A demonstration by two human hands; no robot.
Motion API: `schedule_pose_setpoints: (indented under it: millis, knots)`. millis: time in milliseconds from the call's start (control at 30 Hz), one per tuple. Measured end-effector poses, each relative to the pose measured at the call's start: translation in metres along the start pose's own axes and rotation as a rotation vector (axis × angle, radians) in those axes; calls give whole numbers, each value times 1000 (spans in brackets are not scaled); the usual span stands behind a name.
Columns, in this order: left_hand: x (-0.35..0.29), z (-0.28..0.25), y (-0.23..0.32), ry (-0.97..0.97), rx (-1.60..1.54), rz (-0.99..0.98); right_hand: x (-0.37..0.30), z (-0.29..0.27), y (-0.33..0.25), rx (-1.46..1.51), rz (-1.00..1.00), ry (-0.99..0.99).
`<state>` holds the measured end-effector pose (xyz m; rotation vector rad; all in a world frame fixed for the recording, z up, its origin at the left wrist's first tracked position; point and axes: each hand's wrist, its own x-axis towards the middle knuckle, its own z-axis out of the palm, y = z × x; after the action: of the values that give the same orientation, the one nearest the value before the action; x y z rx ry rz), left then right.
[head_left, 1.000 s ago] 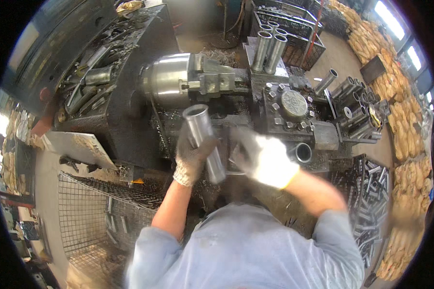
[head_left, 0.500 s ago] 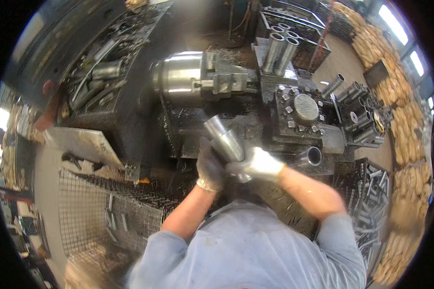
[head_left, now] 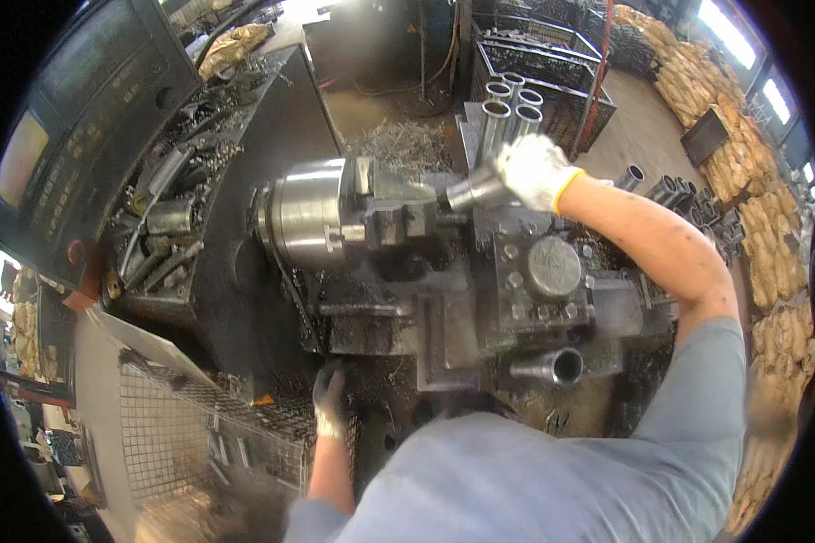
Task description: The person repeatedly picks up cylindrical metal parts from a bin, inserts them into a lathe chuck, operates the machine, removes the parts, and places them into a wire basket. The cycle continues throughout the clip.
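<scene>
In a white glove with a yellow cuff, my right hand (head_left: 536,174) is closed around a short metal tube (head_left: 473,193). That tube tilts down to the left, its free end close to the jaws (head_left: 398,222) of the lathe chuck (head_left: 310,217). Whether the end touches them, I cannot tell. My left hand (head_left: 330,398), in a dark-palmed glove, is low at the front of the lathe, beside the wire-mesh bin (head_left: 163,412). Its fingers are dark against the machine, so their grip is unclear. Another tube (head_left: 552,366) lies on the near side of the tool post (head_left: 552,267).
Several tubes (head_left: 496,127) stand upright behind the tool post, with more tubes (head_left: 675,192) at the right. A dark mesh crate (head_left: 598,109) stands at the back. Metal shavings (head_left: 398,145) lie behind the chuck. Stacked sacks (head_left: 770,244) line the right side.
Both hands were together round metal tubing before the lathe. My right hand has carried a tube up and away toward the chuck jaws; my left hand has let go and dropped leftward.
</scene>
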<state>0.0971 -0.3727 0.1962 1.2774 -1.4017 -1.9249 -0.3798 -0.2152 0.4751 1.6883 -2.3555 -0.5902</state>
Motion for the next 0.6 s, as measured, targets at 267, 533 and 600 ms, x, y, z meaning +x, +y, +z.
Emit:
schedule_pose_setpoints:
  millis: [267, 533, 600]
  knots:
    - [-30, -96, -46, 586, -328, 22, 65, 63, -47, 568, -37, -335]
    - [-3, -154, -7, 546, -618, 11, 58, 57, -28, 547, -39, -442]
    - [-7, -160, 1, 473, -634, -25, 65, 57, -32, 514, 31, -517]
